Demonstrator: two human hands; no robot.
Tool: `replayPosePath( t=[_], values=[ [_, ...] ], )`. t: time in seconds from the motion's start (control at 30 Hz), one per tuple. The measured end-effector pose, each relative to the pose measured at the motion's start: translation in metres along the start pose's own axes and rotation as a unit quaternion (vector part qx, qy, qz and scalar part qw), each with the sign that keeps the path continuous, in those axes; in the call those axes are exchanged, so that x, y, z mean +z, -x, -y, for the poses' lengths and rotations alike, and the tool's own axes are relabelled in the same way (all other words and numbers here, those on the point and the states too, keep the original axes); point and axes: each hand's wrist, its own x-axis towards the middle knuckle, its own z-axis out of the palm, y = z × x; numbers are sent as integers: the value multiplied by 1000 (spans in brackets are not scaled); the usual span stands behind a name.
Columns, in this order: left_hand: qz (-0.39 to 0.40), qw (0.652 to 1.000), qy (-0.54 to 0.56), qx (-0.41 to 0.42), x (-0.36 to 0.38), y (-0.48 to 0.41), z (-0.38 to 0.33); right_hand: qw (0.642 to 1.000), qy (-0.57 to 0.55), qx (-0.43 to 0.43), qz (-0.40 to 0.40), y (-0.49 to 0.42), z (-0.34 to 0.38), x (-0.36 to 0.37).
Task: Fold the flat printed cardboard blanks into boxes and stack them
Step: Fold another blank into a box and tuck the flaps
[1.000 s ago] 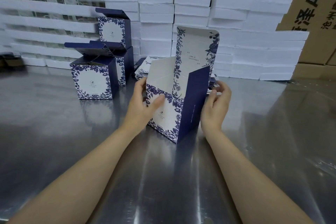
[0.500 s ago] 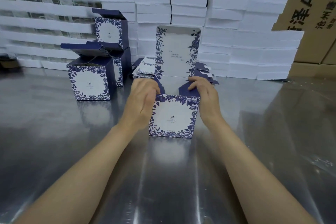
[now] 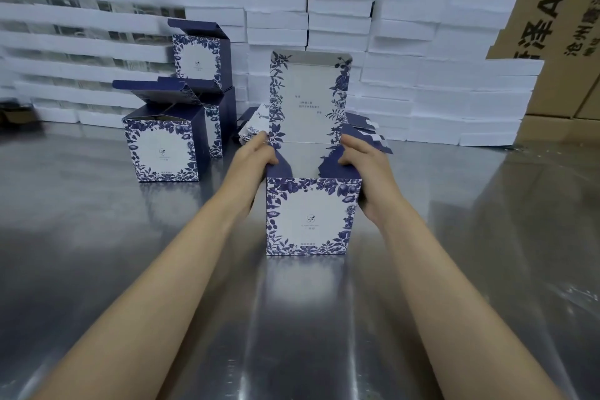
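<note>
To the left of the box you are working on, three finished boxes (image 3: 162, 149) are standing on the steel table (image 3: 97, 237), one sitting on top of another, all with lids raised. Your left arm is stretching forward and slanting in toward the box's left side. Your left hand (image 3: 256, 157) is curling around the upper left corner, thumb pressing on the navy side flap. The box (image 3: 308, 217) itself is standing upright on the table, its blue floral front facing you and its tall lid flap (image 3: 308, 97) pointing straight up. Just behind the box, a pile of flat blanks (image 3: 251, 130) is lying on the table. Your right arm is mirroring the left, and your right hand (image 3: 367, 169) is gripping the upper right corner, fingers bending over the right side flap and palm lying against the wall. Behind and to the right of the box, white foam slabs (image 3: 438, 75) are sitting in stacks in front of brown cartons (image 3: 552, 10).
</note>
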Motion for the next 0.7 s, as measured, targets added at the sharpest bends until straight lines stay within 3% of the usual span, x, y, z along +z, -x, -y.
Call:
replayPosePath(
  t=[0.43, 0.7],
  values=[
    [-145, 989, -16, -7, 7, -14, -4, 997, 22, -41, -63, -10, 3, 6],
    [-106, 985, -134, 34, 2, -24, -8, 991, 83, -77, -75, -18, 2, 5]
  ],
)
